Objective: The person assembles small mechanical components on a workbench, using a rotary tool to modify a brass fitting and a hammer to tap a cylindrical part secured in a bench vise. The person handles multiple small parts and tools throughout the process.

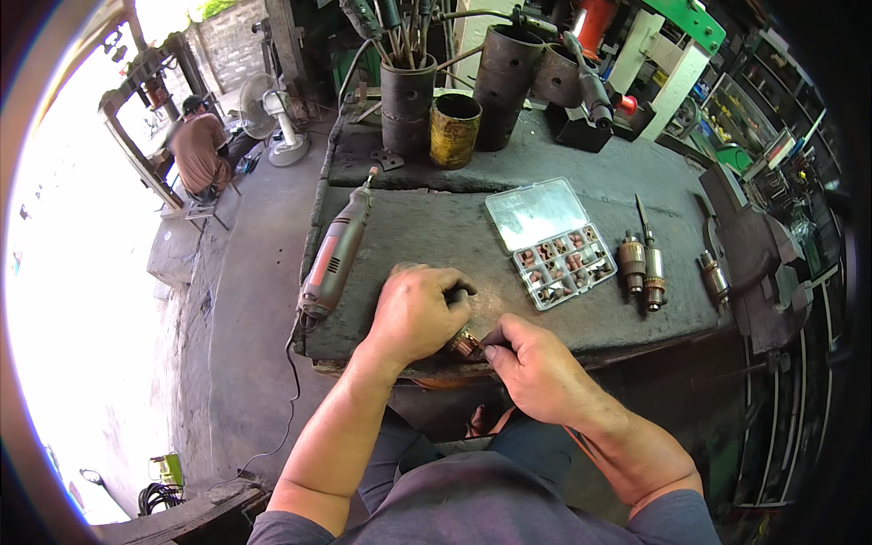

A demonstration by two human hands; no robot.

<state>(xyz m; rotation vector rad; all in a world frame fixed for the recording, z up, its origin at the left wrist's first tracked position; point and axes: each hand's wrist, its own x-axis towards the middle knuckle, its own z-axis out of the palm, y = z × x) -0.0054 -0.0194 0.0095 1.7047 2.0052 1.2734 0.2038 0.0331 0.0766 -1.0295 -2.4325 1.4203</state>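
A motor armature (466, 345) with copper windings lies at the bench's near edge, partly covered by my left hand (420, 309). My left hand curls over it from the left, its thumb bent and most fingers hidden beneath. My right hand (536, 365) pinches thumb and forefinger together at the armature's right end; what sits between the fingertips is too small to make out. On the left of the bench lies a grey rotary tool (336, 254) with a small pinkish tip. An opened clear compartment box (565, 267) holds several small brown and grey bits.
Two more armatures (653, 272) stand right of the box, and another armature (714, 276) lies farther right beside a dark vise (758, 263). Dark metal cylinders (406, 109) and a yellow can (454, 133) line the back. A power cord (292, 381) hangs left. A person (200, 154) sits near a fan (283, 123).
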